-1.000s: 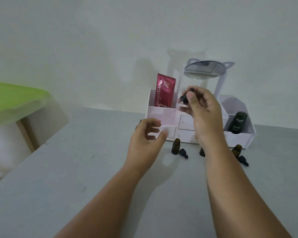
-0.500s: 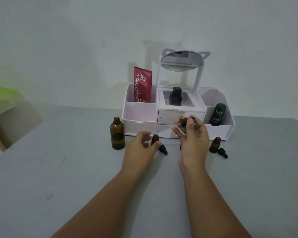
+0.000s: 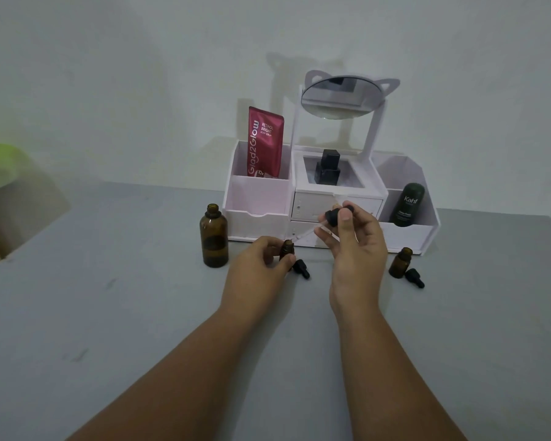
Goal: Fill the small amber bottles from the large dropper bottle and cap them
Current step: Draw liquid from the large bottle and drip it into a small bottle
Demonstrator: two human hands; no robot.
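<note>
Head: dropper (image 3: 330, 217) at bottle (image 3: 287, 249) rim

I am reading "Glad2Glow", "RETINOL BRIGHT" and "10x" on the red sachet (image 3: 264, 143); the dark green bottle (image 3: 408, 205) is showing "Kahf".

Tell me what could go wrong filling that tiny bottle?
The dropper slants toward the narrow mouth of the small amber bottle, so drops might miss and land on the table. The large dropper bottle stands open beside the left hand; a bump could tip it.
</note>
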